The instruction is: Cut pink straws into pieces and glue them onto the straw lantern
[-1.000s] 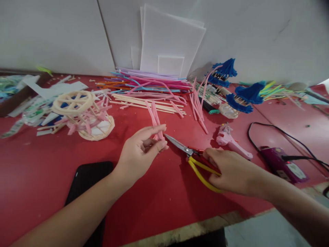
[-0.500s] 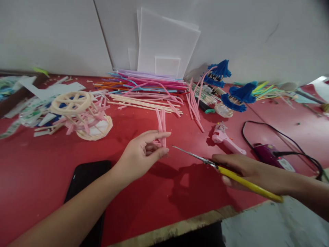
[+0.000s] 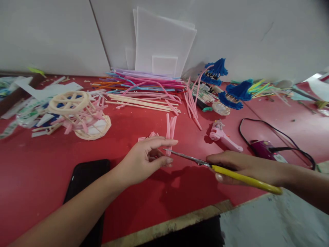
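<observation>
Between the thumb and fingers of my left hand (image 3: 144, 157) stands a small bundle of pink pipe cleaners (image 3: 171, 128), held upright. My right hand (image 3: 239, 168) is closed around the yellow handles of a pair of scissors (image 3: 191, 158). The blade tips lie at the lower part of the bundle, in the gap between my left thumb and index finger. Whether the blades are parted is hard to see. Just behind my left hand, short cut pink pieces (image 3: 150, 135) lie on the red table (image 3: 133, 212).
A pink glue gun (image 3: 223, 137) and a purple power strip (image 3: 267, 151) with a black cord lie right. A phone (image 3: 86, 178) lies left. Behind are a cream-and-pink stick model (image 3: 70, 103), piled pipe cleaners (image 3: 151, 84) and blue-roofed models (image 3: 235, 94).
The scissors' tips have moved left to the pink bundle. My left hand has shifted slightly right and down with the bundle, uncovering more of the short pieces behind it.
</observation>
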The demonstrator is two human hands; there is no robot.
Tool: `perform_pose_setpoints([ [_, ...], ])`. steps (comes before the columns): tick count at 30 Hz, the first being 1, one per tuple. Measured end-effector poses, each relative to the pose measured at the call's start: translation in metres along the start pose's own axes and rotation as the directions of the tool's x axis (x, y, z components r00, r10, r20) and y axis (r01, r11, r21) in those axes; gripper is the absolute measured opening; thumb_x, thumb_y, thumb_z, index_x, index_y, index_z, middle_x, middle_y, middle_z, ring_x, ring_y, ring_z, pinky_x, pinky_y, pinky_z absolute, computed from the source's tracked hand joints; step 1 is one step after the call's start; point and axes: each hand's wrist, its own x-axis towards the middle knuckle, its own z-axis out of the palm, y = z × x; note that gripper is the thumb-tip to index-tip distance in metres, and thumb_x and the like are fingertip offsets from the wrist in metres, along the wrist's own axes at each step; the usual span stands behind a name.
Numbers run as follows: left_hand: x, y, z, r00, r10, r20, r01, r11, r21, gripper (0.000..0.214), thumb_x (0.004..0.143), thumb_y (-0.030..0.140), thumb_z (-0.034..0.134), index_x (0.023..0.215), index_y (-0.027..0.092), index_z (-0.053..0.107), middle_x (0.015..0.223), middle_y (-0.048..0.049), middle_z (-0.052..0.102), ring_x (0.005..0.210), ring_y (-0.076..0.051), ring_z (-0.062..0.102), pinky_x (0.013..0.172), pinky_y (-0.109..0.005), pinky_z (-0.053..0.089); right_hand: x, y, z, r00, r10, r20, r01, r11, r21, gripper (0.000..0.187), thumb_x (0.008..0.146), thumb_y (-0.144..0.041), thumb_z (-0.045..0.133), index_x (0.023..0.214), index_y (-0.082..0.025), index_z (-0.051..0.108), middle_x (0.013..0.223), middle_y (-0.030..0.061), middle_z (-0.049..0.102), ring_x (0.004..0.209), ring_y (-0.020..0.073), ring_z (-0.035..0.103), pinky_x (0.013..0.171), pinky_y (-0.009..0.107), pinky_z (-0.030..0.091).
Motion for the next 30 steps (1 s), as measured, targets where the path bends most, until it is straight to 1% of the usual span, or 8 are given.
perform_pose_setpoints([
  [3,-0.0006,0.0018,0.0015,1.000,0.005,-0.005,-0.005,0.999,-0.031,0.036,0.077,0.018,0.069,0.113,0.022,0.068,0.106,-0.0054,0.068,0.072,-0.013,0.072,0.067,-0.023,0.061,0.0028,-0.0020,-0.0005,0.993,-0.002,0.114,-0.004,0.999,0.054,0.052,0.086,-0.066,0.042,0.083,-0.017,0.057,0.082,0.0047,0.056,0.074,0.0180,0.052,0.064,0.029,0.043],
  [7,-0.0013,0.0025,0.0025,1.000,-0.008,-0.010,0.008,0.998,-0.070,0.035,0.076,0.015,0.069,0.111,0.021,0.069,0.108,-0.0055,0.067,0.072,-0.013,0.072,0.067,-0.024,0.062,0.0047,-0.0018,-0.0017,0.994,-0.013,0.111,0.005,0.997,0.073,0.049,0.086,-0.066,0.043,0.080,-0.018,0.052,0.079,0.0025,0.050,0.072,0.0167,0.047,0.063,0.029,0.039],
  [12,-0.0022,0.0024,0.0032,1.000,-0.018,0.002,0.018,0.994,-0.108,0.036,0.076,0.016,0.070,0.112,0.021,0.068,0.108,-0.0048,0.066,0.072,-0.012,0.072,0.068,-0.024,0.063,0.0056,-0.0018,-0.0030,0.990,-0.007,0.142,-0.002,0.998,0.062,0.048,0.087,-0.065,0.042,0.080,-0.018,0.049,0.079,0.0018,0.049,0.072,0.0164,0.046,0.063,0.028,0.037],
  [17,-0.0026,0.0022,0.0034,1.000,-0.019,0.015,0.021,0.991,-0.134,0.037,0.076,0.015,0.070,0.112,0.022,0.069,0.107,-0.0039,0.065,0.072,-0.012,0.072,0.069,-0.025,0.063,0.0065,-0.0036,-0.0038,0.989,-0.013,0.150,0.004,0.998,0.062,0.050,0.086,-0.067,0.040,0.079,-0.018,0.049,0.077,0.0008,0.047,0.070,0.0149,0.045,0.060,0.027,0.035],
  [20,-0.0024,0.0029,0.0030,0.999,-0.031,0.008,0.031,0.992,-0.121,0.037,0.076,0.015,0.071,0.112,0.023,0.069,0.104,-0.0037,0.066,0.070,-0.013,0.072,0.068,-0.026,0.063,0.0067,-0.0037,-0.0041,0.989,-0.003,0.145,-0.004,0.999,0.048,0.050,0.086,-0.067,0.041,0.078,-0.018,0.048,0.076,0.0007,0.048,0.069,0.0147,0.045,0.060,0.026,0.035],
  [25,-0.0021,0.0034,0.0032,0.999,-0.027,0.020,0.029,0.994,-0.103,0.037,0.076,0.015,0.070,0.112,0.022,0.069,0.110,-0.0049,0.065,0.069,-0.012,0.073,0.067,-0.022,0.061,0.0079,-0.0019,-0.0035,0.991,-0.009,0.131,0.006,1.000,0.019,0.045,0.087,-0.062,0.045,0.078,-0.018,0.049,0.077,0.0003,0.049,0.069,0.0143,0.044,0.060,0.026,0.034],
  [30,-0.0023,0.0016,0.0042,1.000,-0.019,0.020,0.020,0.996,-0.083,0.038,0.078,0.016,0.068,0.115,0.023,0.068,0.114,-0.0060,0.066,0.069,-0.012,0.073,0.070,-0.024,0.060,0.0084,0.0009,-0.0025,0.993,0.022,0.119,-0.023,1.000,0.000,0.042,0.088,-0.058,0.050,0.075,-0.018,0.051,0.073,-0.0007,0.052,0.064,0.0127,0.044,0.056,0.025,0.031],
])
